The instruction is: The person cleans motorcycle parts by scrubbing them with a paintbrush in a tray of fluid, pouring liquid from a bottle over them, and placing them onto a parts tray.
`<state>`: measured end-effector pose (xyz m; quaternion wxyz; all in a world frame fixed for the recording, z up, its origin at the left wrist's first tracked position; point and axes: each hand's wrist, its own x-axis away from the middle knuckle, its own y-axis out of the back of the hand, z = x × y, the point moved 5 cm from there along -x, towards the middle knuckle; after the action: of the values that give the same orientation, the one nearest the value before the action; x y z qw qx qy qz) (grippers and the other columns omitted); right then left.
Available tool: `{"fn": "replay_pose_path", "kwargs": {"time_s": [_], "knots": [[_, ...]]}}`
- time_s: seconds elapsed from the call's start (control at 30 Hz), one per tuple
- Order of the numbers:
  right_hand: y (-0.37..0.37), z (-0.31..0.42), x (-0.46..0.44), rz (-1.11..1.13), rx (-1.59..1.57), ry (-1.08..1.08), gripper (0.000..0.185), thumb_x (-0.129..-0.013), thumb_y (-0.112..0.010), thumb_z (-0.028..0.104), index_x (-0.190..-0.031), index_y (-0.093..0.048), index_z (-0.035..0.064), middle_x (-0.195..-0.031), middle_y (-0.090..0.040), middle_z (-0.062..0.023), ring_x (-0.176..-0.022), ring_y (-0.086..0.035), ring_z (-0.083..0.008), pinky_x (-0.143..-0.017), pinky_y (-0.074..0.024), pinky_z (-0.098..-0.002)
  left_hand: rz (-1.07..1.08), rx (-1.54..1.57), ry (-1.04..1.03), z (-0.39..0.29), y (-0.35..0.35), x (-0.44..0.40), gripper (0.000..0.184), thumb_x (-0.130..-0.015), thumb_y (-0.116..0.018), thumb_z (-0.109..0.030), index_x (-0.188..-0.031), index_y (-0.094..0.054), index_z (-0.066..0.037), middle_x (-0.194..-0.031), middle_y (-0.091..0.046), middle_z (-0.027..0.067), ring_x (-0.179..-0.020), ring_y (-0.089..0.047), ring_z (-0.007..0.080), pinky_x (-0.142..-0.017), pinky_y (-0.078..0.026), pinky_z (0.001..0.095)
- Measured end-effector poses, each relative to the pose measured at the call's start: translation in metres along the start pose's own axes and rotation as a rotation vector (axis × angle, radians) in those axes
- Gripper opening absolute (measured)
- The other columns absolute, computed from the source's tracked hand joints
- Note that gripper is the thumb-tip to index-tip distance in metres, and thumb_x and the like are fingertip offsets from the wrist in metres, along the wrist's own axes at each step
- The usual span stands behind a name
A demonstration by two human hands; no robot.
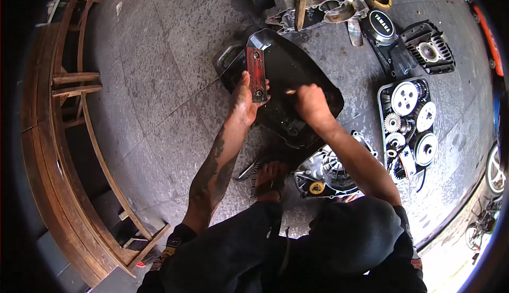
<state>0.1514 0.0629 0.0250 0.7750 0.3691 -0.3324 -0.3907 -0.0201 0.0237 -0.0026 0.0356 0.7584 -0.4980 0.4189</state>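
My left hand [245,102] grips a long red metal part [255,73] with two bolts on its face, held tilted upright. The part is over the left side of a dark pan [305,60] that lies on the floor. My right hand [313,105] is closed in a fist above the middle of the pan, apart from the red part. A small pale tip [290,91] shows beside its fingers; what it belongs to is hidden. Dark liquid or grime covers the pan's bottom.
A tray of gears [405,129] lies at right, near a finned cylinder [428,51] and a round YAMAHA cover [382,25]. An engine case [334,4] sits at the back. Another case half [331,168] lies by my feet. A wooden bench [47,150] stands at left.
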Motion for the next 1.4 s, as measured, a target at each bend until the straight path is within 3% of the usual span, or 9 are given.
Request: {"fn": "replay_pose_path", "kwargs": {"time_s": [0.1,0.17,0.3,0.47,0.9,1.03,1.17,1.3,1.4], "knots": [[-0.017,0.008,0.009,0.193,0.138,0.004,0.021,-0.078,-0.062,0.002,-0.097,-0.071,0.0066,-0.09,-0.067,-0.0216,-0.085,-0.067,-0.0373,-0.074,-0.0562,-0.0445,0.01,0.013,0.006,0.0,-0.004,-0.003,0.044,-0.101,-0.038,-0.049,-0.124,-0.052,-0.015,-0.108,-0.064,0.0095,-0.099,-0.061,0.0223,-0.085,-0.048,0.0494],[0.014,0.017,0.015,-0.267,-0.455,0.153,0.018,-0.082,-0.061,0.003,-0.098,-0.07,0.0046,-0.094,-0.067,-0.0215,-0.084,-0.068,-0.0371,-0.071,-0.0556,-0.0436,0.001,0.023,-0.008,-0.004,-0.006,-0.007,0.044,-0.101,-0.038,-0.049,-0.124,-0.053,-0.015,-0.108,-0.064,0.0092,-0.099,-0.061,0.0223,-0.085,-0.048,0.0492],[0.017,0.037,0.017,-0.315,-0.839,0.248,0.021,-0.084,-0.062,0.001,-0.104,-0.068,0.0026,-0.094,-0.069,-0.0192,-0.082,-0.068,-0.036,-0.071,-0.0556,-0.0391,0.048,0.068,0.02,0.008,-0.012,-0.01,0.043,-0.101,-0.038,-0.05,-0.121,-0.056,-0.016,-0.108,-0.064,0.0059,-0.099,-0.06,0.0217,-0.087,-0.047,0.0466],[0.015,0.048,0.034,-0.188,-0.611,0.379,0.024,-0.085,-0.063,0.002,-0.108,-0.067,0.0011,-0.104,-0.07,-0.0145,-0.091,-0.07,-0.0271,-0.08,-0.056,-0.0323,0.036,0.146,0.015,0.01,-0.009,-0.009,0.044,-0.1,-0.04,-0.051,-0.119,-0.058,-0.016,-0.106,-0.065,0.004,-0.098,-0.06,0.0206,-0.088,-0.047,0.0447],[0.042,0.044,0.019,-0.388,-0.793,0.324,0.021,-0.084,-0.061,-0.001,-0.104,-0.067,-0.0006,-0.098,-0.068,-0.0206,-0.088,-0.069,-0.0345,-0.074,-0.055,-0.037,0.103,0.181,0.043,0.019,-0.015,-0.008,0.047,-0.099,-0.042,-0.051,-0.117,-0.059,-0.012,-0.101,-0.065,0.01,-0.086,-0.063,0.0211,-0.08,-0.053,0.0392],[0.024,0.051,0.029,-0.327,-0.7,0.485,0.024,-0.083,-0.063,-0.003,-0.106,-0.066,0.0013,-0.1,-0.067,-0.0206,-0.089,-0.067,-0.0365,-0.075,-0.0547,-0.0381,0.151,0.193,0.102,0.017,-0.014,-0.008,0.045,-0.099,-0.042,-0.051,-0.116,-0.059,-0.013,-0.098,-0.067,0.0088,-0.083,-0.064,0.0209,-0.077,-0.054,0.0393],[0.015,0.052,0.041,-0.168,-0.771,0.441,0.024,-0.083,-0.064,-0.001,-0.107,-0.066,0.0002,-0.102,-0.068,-0.0186,-0.093,-0.068,-0.0337,-0.08,-0.055,-0.0366,0.134,0.15,0.096,0.014,-0.01,-0.002,0.042,-0.098,-0.045,-0.051,-0.113,-0.058,-0.014,-0.094,-0.064,0.0042,-0.079,-0.06,0.0183,-0.075,-0.051,0.0339],[0.055,0.043,0.019,-0.406,-0.789,0.339,0.025,-0.082,-0.062,-0.005,-0.106,-0.067,-0.0009,-0.104,-0.069,-0.0182,-0.092,-0.069,-0.0327,-0.081,-0.0549,-0.0353,0.189,0.267,0.034,0.02,-0.016,-0.014,0.045,-0.099,-0.043,-0.05,-0.114,-0.059,-0.01,-0.096,-0.067,0.0085,-0.082,-0.065,0.0216,-0.074,-0.055,0.0366],[0.036,0.042,0.014,-0.329,-0.723,0.475,0.028,-0.08,-0.062,-0.006,-0.107,-0.067,0.0,-0.105,-0.067,-0.02,-0.094,-0.068,-0.033,-0.08,-0.0547,-0.0368,0.193,0.279,0.015,0.015,-0.025,-0.009,0.045,-0.099,-0.043,-0.049,-0.114,-0.059,-0.01,-0.097,-0.067,0.0082,-0.085,-0.065,0.0215,-0.077,-0.054,0.0367]]}}
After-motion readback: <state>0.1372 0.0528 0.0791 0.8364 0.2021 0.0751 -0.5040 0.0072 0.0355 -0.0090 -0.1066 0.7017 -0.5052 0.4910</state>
